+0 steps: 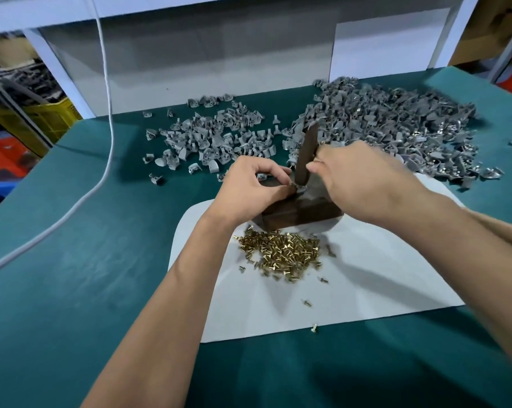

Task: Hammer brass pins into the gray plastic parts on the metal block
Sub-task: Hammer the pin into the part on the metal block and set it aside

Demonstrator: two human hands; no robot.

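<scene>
Work looks midway: left hand [253,184] pinches a gray plastic part [298,189] on the metal block [302,212], right hand [363,178] grasps the hammer bar [306,156], piles [396,128] and brass pins [281,251] remain.

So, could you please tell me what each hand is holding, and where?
Left hand pinches a gray plastic part on the metal block; right hand grips the metal bar low down.

A workbench covered in teal-green cloth [72,275] fills the room's near side, backed at twelve o'clock by a pale grey panel [219,63] in a white frame. A white cable [109,113] hangs down at eleven o'clock, with yellow crates [53,114] at ten o'clock and cardboard boxes [481,28] at two o'clock.
</scene>
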